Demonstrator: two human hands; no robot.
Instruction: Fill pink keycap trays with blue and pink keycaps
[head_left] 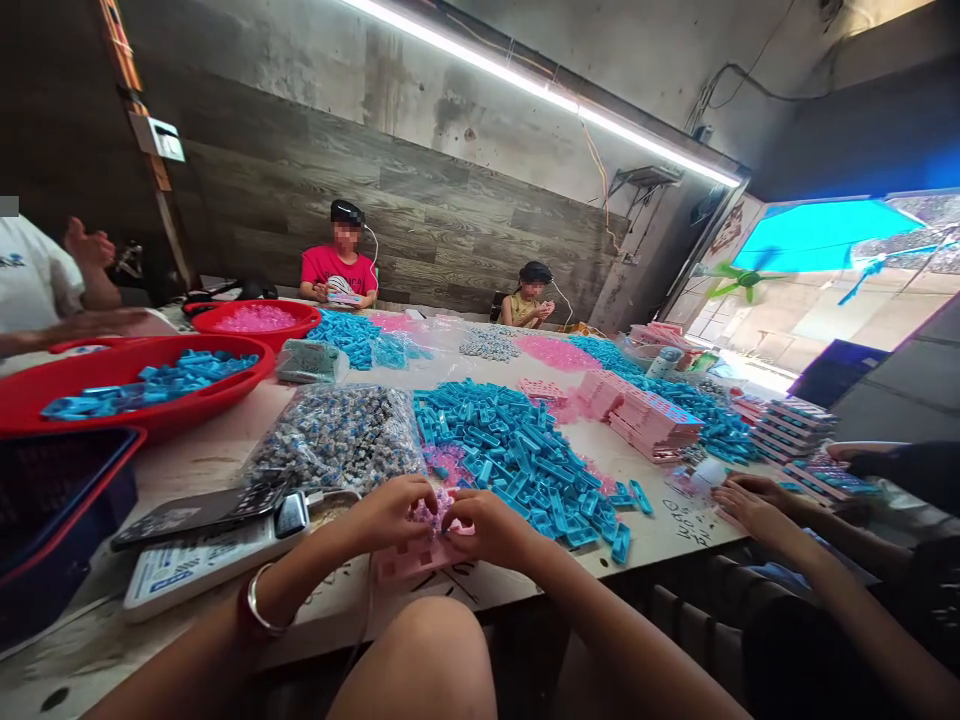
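Note:
At the table's near edge my left hand (397, 512) and my right hand (491, 525) meet over a pink plastic tray with square openings (405, 563). The fingers of both hands are bent inward and pressed together. Small clear pink pieces (431, 508) show between the fingertips; which hand grips which piece is hidden. My left wrist wears a silver bangle (259, 600). Just beyond my hands lie a clear bag of small grey, white and blue parts (337, 435) and a large heap of blue plastic pieces (517, 460).
On the left are red basins (255, 365), a dark basket (67, 530), a white device (195, 570) and a phone (202, 512). Stacked pink trays (652, 415) stand right of the heap. A co-worker's hands (757, 505) work at right; two people sit across, another at left.

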